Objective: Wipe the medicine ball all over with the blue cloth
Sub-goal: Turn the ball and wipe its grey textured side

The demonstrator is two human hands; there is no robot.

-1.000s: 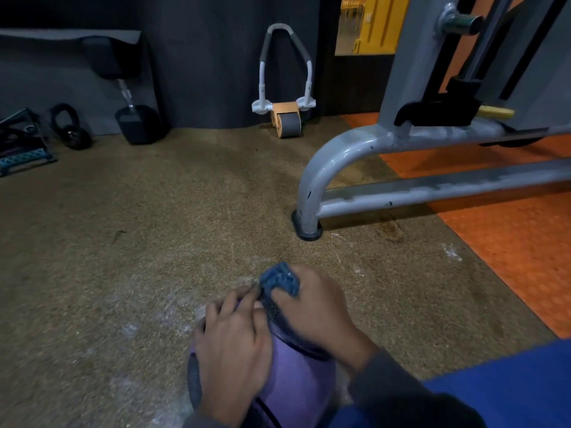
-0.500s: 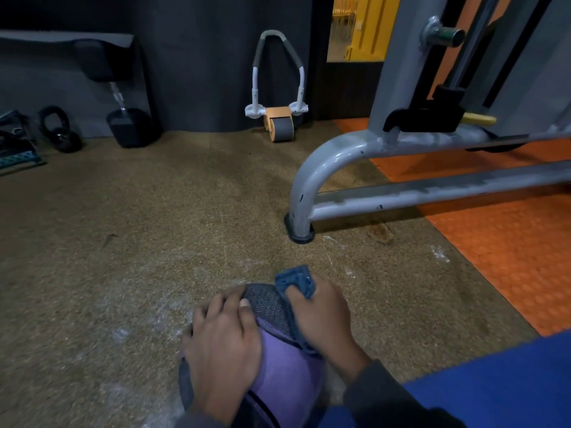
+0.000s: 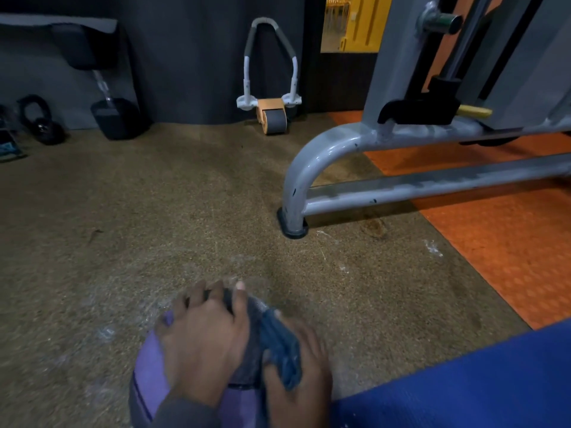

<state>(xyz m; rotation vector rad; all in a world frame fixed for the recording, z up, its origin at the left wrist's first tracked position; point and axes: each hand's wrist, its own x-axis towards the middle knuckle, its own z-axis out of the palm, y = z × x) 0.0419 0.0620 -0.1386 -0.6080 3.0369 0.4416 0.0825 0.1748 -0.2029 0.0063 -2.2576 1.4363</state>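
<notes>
The medicine ball [image 3: 150, 373], purple with a dark grey panel, rests on the brown floor at the bottom centre. My left hand [image 3: 205, 344] lies spread over its top and far side, holding it steady. My right hand [image 3: 298, 378] presses the bunched blue cloth [image 3: 282, 347] against the ball's right side, with the cloth between my fingers and the grey panel. Most of the ball is hidden under both hands and my sleeves.
A grey machine frame [image 3: 312, 168] stands on the floor ahead to the right, over orange flooring [image 3: 500, 242]. A blue mat [image 3: 463, 381] lies at the bottom right. An ab roller [image 3: 273, 115], a dumbbell [image 3: 114, 115] and a kettlebell [image 3: 40, 125] sit along the back wall.
My right hand has drawn the cloth from the ball's far top down its right side toward me. My left hand has slid further over the top. The ball has turned slightly.
</notes>
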